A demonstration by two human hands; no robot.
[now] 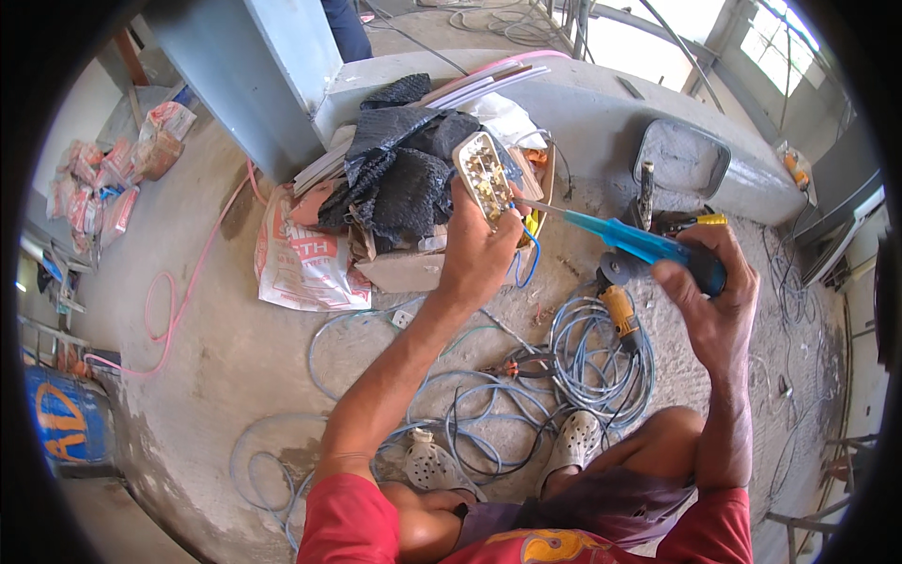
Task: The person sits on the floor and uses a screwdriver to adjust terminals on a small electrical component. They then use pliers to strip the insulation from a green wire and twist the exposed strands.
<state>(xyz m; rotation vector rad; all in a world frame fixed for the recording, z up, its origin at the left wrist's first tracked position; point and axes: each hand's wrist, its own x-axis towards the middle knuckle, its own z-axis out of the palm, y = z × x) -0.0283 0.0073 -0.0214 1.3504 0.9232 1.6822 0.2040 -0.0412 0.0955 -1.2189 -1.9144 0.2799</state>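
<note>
My left hand holds up a white rectangular extension socket, its open side showing metal contacts and bits of wiring inside. A blue wire hangs in a loop beside that hand. In my right hand is a screwdriver with a translucent blue handle, my fingers wrapped round its dark end. Its thin shaft points left to the lower edge of the socket, by my left fingertips. Whether the tip touches a screw or wire is too small to tell.
Ahead stands a cardboard box heaped with black bubble wrap, beside a cement bag. A yellow angle grinder, pliers and coiled grey-blue cable lie near my feet. A grey tray leans against the low ledge.
</note>
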